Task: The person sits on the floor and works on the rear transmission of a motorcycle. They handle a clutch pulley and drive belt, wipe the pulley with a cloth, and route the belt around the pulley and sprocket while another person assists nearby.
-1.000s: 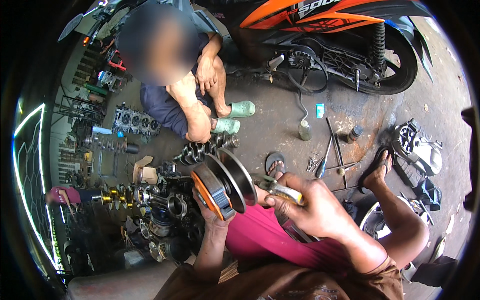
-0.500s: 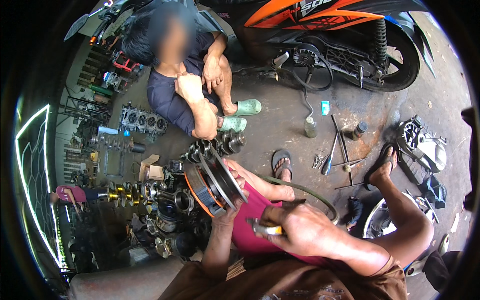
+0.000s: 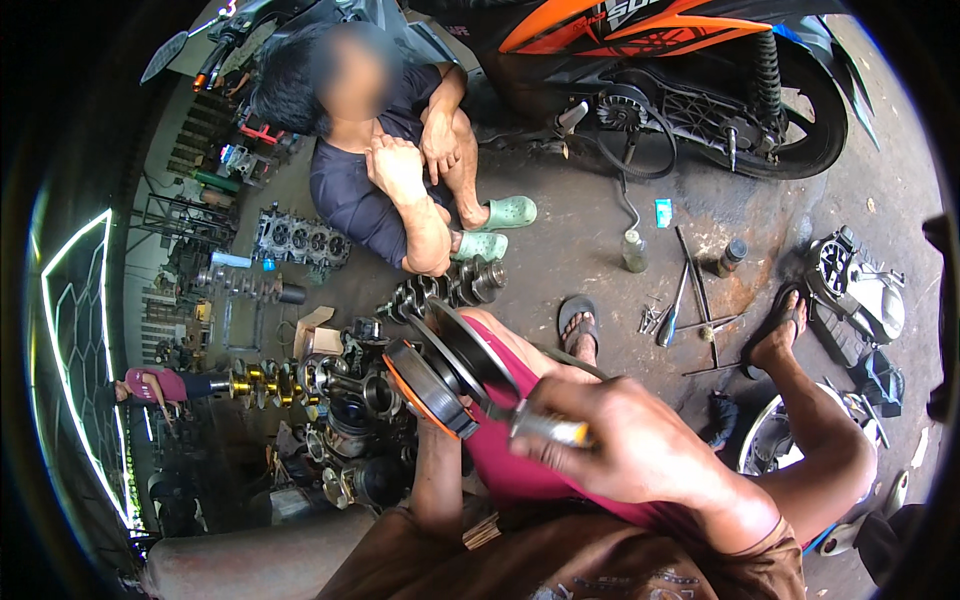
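Observation:
Over my lap I hold a scooter pulley assembly (image 3: 480, 350), tilted, with two dark metal discs and a round black drum (image 3: 424, 372) edged by an orange ring. My left hand (image 3: 437, 446) supports it from below and behind; most of its fingers are hidden by the part. My right hand (image 3: 645, 440) is closed around a short tool (image 3: 548, 428) with a silvery metal end and a yellow section; its exact kind is unclear. The tool's metal end is close to the discs' lower right edge; I cannot tell whether they touch.
A person (image 3: 365, 190) in green clogs squats opposite, beside an orange and black scooter (image 3: 690, 90). A crankshaft (image 3: 450, 285) and engine parts (image 3: 345, 400) crowd the left. Tools (image 3: 680, 305), a jar (image 3: 634, 252), an engine cover (image 3: 865, 295) and a wheel (image 3: 750, 455) lie right.
The tool in my right hand has come nearer the pulley assembly's discs, and that hand is blurred. The pulley has turned a little, hiding my left fingers. The whole view has shifted slightly.

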Tool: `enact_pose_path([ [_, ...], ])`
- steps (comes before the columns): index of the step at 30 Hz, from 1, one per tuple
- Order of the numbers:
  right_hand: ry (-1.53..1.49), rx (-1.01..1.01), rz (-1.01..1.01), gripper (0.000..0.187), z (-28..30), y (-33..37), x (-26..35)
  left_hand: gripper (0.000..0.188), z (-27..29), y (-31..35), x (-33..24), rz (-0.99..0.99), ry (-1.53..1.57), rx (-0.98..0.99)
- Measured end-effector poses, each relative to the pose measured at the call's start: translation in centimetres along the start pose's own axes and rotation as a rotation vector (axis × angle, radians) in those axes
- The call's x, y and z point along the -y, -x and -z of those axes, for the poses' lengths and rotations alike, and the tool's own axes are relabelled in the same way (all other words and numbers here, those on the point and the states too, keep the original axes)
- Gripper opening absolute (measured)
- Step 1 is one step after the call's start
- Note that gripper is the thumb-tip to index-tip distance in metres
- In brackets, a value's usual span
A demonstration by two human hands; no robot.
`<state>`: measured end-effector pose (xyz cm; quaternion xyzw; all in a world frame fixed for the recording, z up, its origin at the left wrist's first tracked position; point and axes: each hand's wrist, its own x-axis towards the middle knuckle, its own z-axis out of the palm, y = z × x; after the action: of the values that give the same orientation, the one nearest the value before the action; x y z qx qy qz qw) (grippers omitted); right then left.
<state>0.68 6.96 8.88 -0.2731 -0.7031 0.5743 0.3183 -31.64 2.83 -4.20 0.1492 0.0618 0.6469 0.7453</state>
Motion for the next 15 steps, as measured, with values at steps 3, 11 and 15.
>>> enact_pose_path([
  [3, -0.004, -0.027, -0.059, 0.020, 0.2, 0.0, 0.1, 0.094, 0.8, 0.2, 0.0, -0.030, -0.130, -0.121],
  [11, 0.078, 0.075, -0.050, 0.021, -0.5, 1.3, -0.3, 0.068, 1.5, -1.1, 2.1, 0.079, 0.114, 0.175],
  [15, 0.105, 0.148, -0.122, 0.023, -1.7, 1.3, -0.4, 0.055, -1.9, -1.0, 3.2, -0.068, 0.063, -0.069],
])
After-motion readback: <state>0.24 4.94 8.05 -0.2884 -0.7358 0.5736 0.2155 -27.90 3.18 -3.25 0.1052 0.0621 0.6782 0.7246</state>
